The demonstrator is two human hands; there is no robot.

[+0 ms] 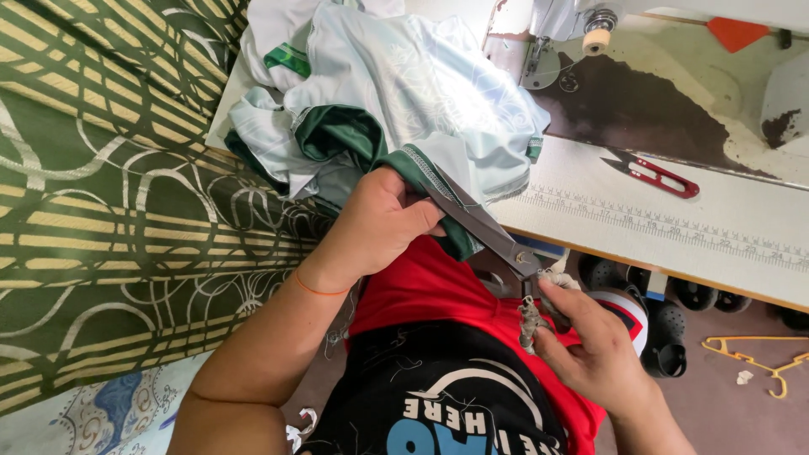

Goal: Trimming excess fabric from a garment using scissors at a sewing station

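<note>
Left hand (379,221) pinches the green hem of the pale garment (421,101) at the worktop (640,227) edge. Right hand (590,345) grips the scissors (489,227) by their wrapped handles, blades lying against the hem. Red snips (653,174) lie on the worktop, apart.

**A small sewing workshop**

A sewing machine (581,25) is standing on a white surface (674,227) with a printed ruler along its edge, red thread snips (653,174) are lying nearby, and pale green garments (396,93) are piling up beside it.
</note>
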